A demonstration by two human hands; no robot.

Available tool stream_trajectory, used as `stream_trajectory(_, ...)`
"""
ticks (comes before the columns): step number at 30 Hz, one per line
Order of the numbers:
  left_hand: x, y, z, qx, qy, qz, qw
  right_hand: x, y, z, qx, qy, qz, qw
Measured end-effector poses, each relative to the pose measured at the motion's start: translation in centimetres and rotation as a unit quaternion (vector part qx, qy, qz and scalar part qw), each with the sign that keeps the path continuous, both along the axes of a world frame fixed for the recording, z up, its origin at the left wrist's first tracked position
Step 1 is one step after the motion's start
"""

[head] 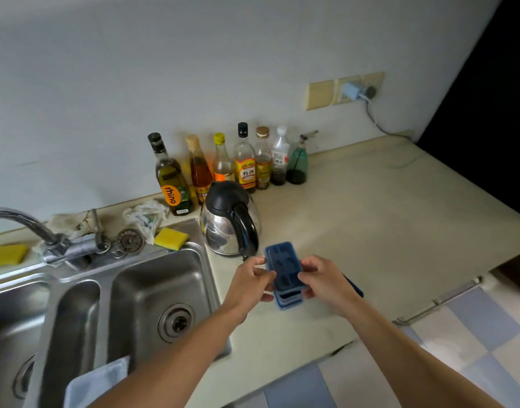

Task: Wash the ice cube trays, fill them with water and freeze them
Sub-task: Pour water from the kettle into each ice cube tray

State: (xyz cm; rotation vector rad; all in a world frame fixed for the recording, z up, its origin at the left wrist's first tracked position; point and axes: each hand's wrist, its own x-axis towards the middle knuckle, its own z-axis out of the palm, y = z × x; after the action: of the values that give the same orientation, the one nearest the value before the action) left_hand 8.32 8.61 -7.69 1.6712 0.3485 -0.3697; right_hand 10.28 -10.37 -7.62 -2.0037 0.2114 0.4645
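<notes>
Stack of blue trays (284, 270) over counter (370, 225), just right of sink (147, 290); long edges pinched by left grip (251, 282) and right grip (319, 279), fingers curled. Probably light, flexible, slippery once wet; best taken by the rims.

Home kitchen: sink (129, 278), kettle (229, 222), condiment bottles (244, 160).

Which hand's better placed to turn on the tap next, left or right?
Probably left. The left hand pinches the ice cube trays on the side toward the sink, nearer the faucet; the right hand, on the far side, can hold them.
</notes>
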Motion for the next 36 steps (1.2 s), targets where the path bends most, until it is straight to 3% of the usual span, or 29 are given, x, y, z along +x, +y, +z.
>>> stream_trajectory(6, -0.9, -1.1, -0.4, 0.029, 0.013, 0.033, 0.999, 0.6, 0.0, -0.5, -0.064, -0.028, 0.081, 0.994)
stream_trajectory(13, -0.6, -1.6, 0.0, 0.055, 0.015, 0.025, 0.998, 0.8, -1.5, -1.1, -0.072, -0.046, 0.090, 0.992)
stream_trajectory(17, -0.7, -2.5, 0.4, 0.225, -0.108, 0.082, 0.965, 1.2, -4.7, -1.3, -0.113, -0.080, 0.026, 0.990)
stream_trajectory(21, -1.6, -5.8, 1.0, 0.210, -0.205, 0.025, 0.955, 1.0, -9.1, -2.7, -0.200, -0.062, -0.001, 0.978)
stream_trajectory(25, -2.2, -10.5, 0.0, 0.217, -0.157, -0.133, 0.954, -0.1, -11.9, -4.9, -0.233, -0.008, 0.000, 0.972)
stream_trajectory(28, -1.7, -13.4, -0.8, 0.271, -0.083, -0.193, 0.939, -0.9, -12.5, -6.4, -0.249, 0.021, 0.014, 0.968)
stream_trajectory(36, 0.4, -16.7, -3.0, 0.339, -0.003, -0.203, 0.918, -1.1, -15.1, -7.3, -0.171, 0.044, -0.069, 0.982)
